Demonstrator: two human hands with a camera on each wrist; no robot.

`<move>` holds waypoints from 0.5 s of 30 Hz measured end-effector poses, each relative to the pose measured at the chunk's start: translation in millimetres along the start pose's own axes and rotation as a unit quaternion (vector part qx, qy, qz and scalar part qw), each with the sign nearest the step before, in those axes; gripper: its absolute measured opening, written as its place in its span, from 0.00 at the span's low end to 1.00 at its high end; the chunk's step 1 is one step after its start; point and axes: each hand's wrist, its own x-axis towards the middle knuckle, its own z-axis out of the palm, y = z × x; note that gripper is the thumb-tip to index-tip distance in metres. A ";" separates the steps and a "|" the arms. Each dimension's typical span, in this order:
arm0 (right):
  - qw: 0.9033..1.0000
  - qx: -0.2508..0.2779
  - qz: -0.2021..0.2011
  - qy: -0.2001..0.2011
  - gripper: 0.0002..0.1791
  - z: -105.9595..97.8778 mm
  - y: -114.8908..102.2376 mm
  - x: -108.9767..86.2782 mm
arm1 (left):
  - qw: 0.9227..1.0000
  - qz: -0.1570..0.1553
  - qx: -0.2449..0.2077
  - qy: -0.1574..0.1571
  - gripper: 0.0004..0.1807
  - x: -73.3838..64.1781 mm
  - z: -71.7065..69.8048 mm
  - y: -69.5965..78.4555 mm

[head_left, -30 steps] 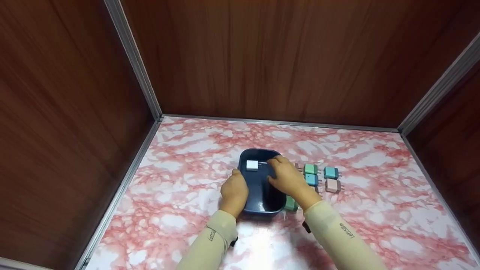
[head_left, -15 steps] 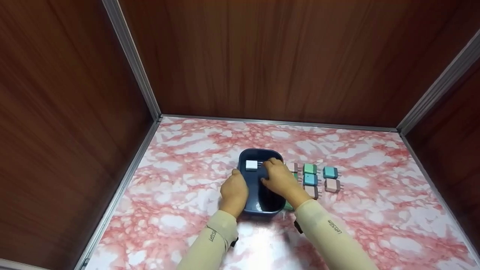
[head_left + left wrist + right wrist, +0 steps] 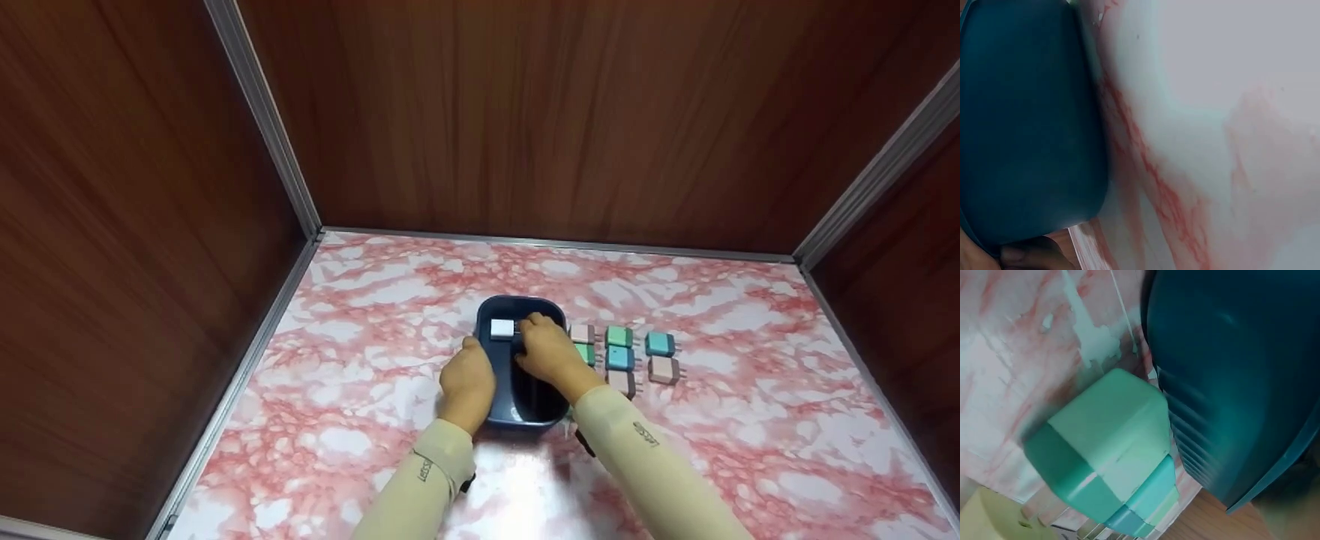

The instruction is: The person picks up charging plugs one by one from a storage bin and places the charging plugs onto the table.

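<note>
A dark blue plastic bin [image 3: 517, 390] stands in the middle of the table. My left hand [image 3: 466, 382] grips its left rim, and a curled finger shows at its edge in the left wrist view. Inside lies a white plug-in charger [image 3: 502, 329], prongs to the right. My right hand [image 3: 551, 349] reaches over the right rim into the bin, its fingertips beside those prongs. The back of the hand hides whatever may be between thumb and fingers. Close to the bin's right wall, a green charger [image 3: 1112, 427] appears large in the right wrist view.
Rows of plug chargers lie right of the bin: a pink one [image 3: 582, 334], a green one [image 3: 619, 336], a blue one [image 3: 619, 358], a turquoise one [image 3: 660, 343] and more pink ones. Brown wood-grain walls [image 3: 555, 127] enclose the red-and-white marbled table [image 3: 360, 375].
My right hand has moved left, deeper over the bin, uncovering more chargers at its right. The left hand and the bin hold nearly the same place.
</note>
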 end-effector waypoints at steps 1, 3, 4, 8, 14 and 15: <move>1.000 -0.004 -0.002 -0.002 0.24 0.9 -0.2 1.4 | 1.000 -0.001 -0.001 0.000 0.04 0.1 0.2 -0.2; 1.000 -0.004 -0.005 -0.007 0.24 3.3 -0.5 3.8 | 1.000 0.002 -0.001 0.003 0.04 0.4 0.9 -0.5; 1.000 0.000 -0.008 -0.009 0.26 4.7 -0.9 4.9 | 1.000 0.003 -0.002 0.005 0.04 0.4 0.8 -0.8; 0.999 0.010 -0.028 -0.029 0.35 11.3 -2.7 8.1 | 1.000 0.004 -0.004 0.009 0.04 0.5 -0.8 -1.0; 0.998 0.005 -0.052 -0.042 0.38 17.5 -5.0 10.8 | 1.000 0.000 -0.006 0.001 0.05 0.3 -1.3 -0.5; 0.998 0.006 -0.054 -0.041 0.37 17.7 -5.4 11.3 | 1.000 0.000 -0.005 0.002 0.05 0.2 -1.0 -0.5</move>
